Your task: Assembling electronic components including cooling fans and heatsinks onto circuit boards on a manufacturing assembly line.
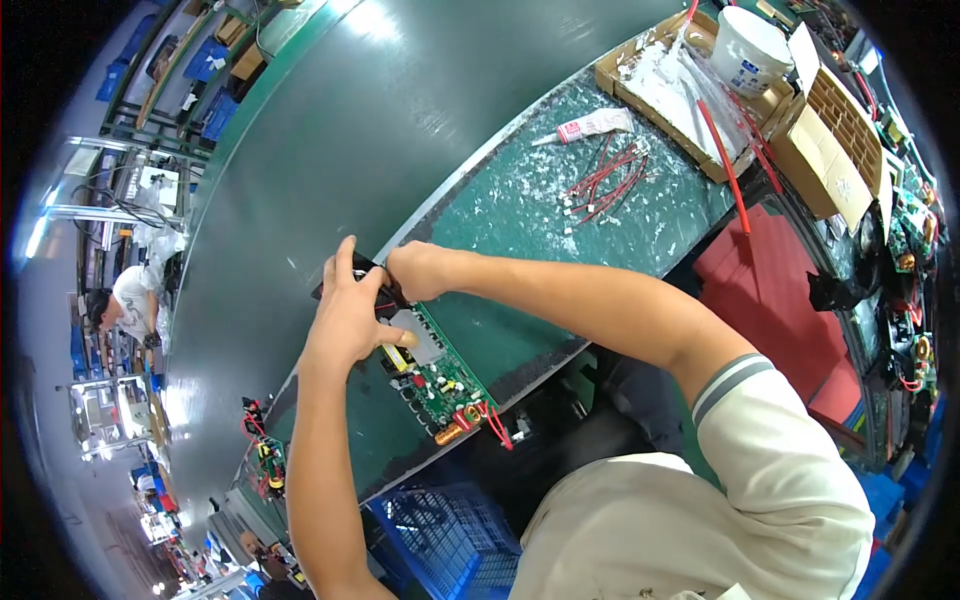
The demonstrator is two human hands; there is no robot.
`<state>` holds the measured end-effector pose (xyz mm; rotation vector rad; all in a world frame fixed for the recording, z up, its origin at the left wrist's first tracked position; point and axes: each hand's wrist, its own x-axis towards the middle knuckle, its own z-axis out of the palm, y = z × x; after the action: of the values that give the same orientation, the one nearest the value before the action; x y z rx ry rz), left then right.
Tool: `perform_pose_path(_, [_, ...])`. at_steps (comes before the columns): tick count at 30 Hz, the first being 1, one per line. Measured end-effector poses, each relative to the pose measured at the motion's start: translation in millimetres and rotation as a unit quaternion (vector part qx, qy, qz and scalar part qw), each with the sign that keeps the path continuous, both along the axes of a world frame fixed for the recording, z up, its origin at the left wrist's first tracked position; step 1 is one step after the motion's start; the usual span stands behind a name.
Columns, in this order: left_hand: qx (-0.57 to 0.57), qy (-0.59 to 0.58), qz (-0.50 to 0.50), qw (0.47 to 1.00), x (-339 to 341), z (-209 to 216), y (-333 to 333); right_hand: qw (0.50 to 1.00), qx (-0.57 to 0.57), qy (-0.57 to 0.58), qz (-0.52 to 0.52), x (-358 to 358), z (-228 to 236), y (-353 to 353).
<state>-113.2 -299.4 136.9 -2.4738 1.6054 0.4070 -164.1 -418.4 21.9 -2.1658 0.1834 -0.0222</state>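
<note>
- Cream-coloured shirt cloth (640,520) was seen nearest the camera, with a grey-striped cuff (733,383) drawn around the right upper arm.
- Beyond it, a green circuit board (455,384) was laid slantwise on the workbench (520,225); at its far end a black part (362,268) was partly covered by the left hand (348,312) and the right hand (420,271).
- Tipping was judged the likeliest mishap: the board's near end, with its copper coil (450,435), was placed at the bench edge, so it might be slid off by a push. The red leads (497,427) were left jutting past that edge and could be snagged. By too much thumb pressure, the grey pad (427,343) might be shifted.
- Left fingers were spread apart over the black part, the index finger pointed outward; the thumb was stretched over the board, its tip set at the pad. Whether anything was gripped underneath could not be told.
- Right fingers were curled tightly into a fist beside the black part; what was enclosed, if anything, was hidden.
- Farther along the bench, red wires (612,188) with white connectors were scattered near a white squeeze tube (600,123).
- Below the bench, a blue plastic crate (440,525) was placed.
- Past the tube, a white bucket (750,50) was stood by a cardboard tray (655,118).
- Across a broad dark-green surface (320,140), a co-worker (133,303) was seen.
</note>
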Motion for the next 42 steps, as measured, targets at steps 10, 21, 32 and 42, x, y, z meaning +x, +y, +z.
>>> perform_pose_path(10, [-0.049,0.011,0.014,0.999,-12.2,3.4,7.0,0.994,0.074,-0.005,-0.076,-17.4,-4.3,11.4])
perform_pose_path(21, [-0.061,0.014,0.037,0.997,-11.9,-0.9,14.6,0.997,0.011,0.043,-0.067,-9.2,7.6,10.9])
perform_pose_path(32, [-0.022,0.098,0.054,0.993,35.5,5.6,3.4,0.996,0.033,0.047,-0.066,-3.8,5.4,11.9])
perform_pose_path(42, [0.016,-0.025,-0.005,1.0,1.9,9.1,7.5,0.997,0.038,0.008,-0.064,-10.7,-2.0,12.3])
